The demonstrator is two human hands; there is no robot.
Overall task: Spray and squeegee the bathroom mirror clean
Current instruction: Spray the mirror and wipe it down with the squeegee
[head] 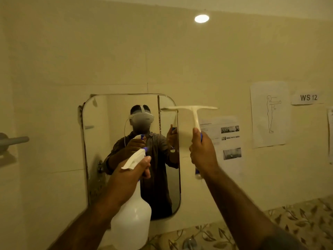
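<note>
A rounded rectangular mirror (106, 141) hangs on the beige wall and reflects a person wearing a headset. My left hand (133, 175) grips the neck of a white spray bottle (132, 221), its nozzle pointing at the glass. My right hand (202, 152) holds a white squeegee (195, 112) upright by its blue handle. The squeegee's blade is level near the mirror's top right corner, with its left end over the mirror's edge and the rest over the wall.
Printed sheets (225, 139), a figure drawing (269, 114) and a "WS 12" label (308, 97) are stuck on the wall to the right. A grey bar (15, 140) juts out at the left. Leaf-patterned tiles (297, 219) run below. A round lamp (201, 18) glows above.
</note>
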